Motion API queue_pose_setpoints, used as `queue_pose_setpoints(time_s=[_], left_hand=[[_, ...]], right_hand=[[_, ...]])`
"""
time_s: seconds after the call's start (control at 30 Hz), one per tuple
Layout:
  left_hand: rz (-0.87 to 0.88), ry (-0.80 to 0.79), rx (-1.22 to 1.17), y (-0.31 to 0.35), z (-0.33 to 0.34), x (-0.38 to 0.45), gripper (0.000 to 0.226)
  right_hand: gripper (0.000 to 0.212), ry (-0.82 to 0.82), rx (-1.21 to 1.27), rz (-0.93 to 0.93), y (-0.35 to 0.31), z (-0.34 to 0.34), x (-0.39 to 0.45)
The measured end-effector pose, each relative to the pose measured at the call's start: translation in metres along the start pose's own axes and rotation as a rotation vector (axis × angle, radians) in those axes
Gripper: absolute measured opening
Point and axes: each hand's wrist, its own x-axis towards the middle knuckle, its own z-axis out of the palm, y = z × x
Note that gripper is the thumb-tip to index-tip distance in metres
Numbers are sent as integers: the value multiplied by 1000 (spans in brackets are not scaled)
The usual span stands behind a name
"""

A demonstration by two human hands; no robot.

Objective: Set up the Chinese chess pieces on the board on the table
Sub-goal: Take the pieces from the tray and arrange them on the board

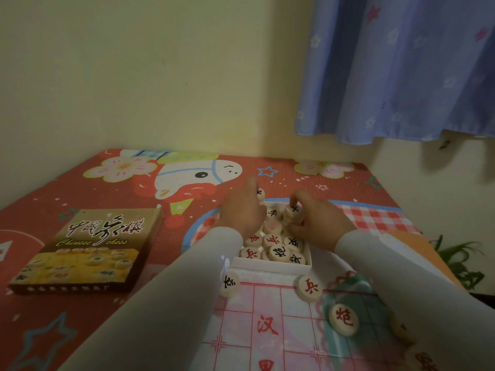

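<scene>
Pieces: small thick discs of pale wood, flat faces with red or black characters, smooth rounded rims. Judged light, rigid, not fragile; likely to roll if dropped on edge. Best taken by thumb and fingertip across the rim.

Most lie heaped in the white box [270,266], shallow and thin-walled like card, mid-desk toward the far right corner. Three sit on the board [281,330] at the near edge: black piece [230,283], red piece [310,287], red cannon [343,318]. Board looks like a thin, limp printed sheet; may shift under a dragged piece.

Left hand [242,210]: grip curled over the box's far left, a disc [259,194] at its fingertips. Right hand [316,218]: grip clenched round a short stack of discs [293,214].

Printed lid [88,247] lies near the left edge on the padded, patterned desk [375,188] cover.
</scene>
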Motion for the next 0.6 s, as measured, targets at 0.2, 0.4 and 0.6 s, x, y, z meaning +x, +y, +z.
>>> queue_pose_setpoints(time_s=[0.2, 0.4, 0.6], left_hand=[[-2, 17, 40, -2, 10, 1, 47], [-6, 37, -7, -4, 15, 0, 45], [-11, 34, -103, -7, 13, -1, 40]], right_hand=[[37, -59, -159, -12, -10, -4, 6], [38, -104, -161, 76, -19, -3, 13], [35, 5, 18, 116, -14, 4, 9]])
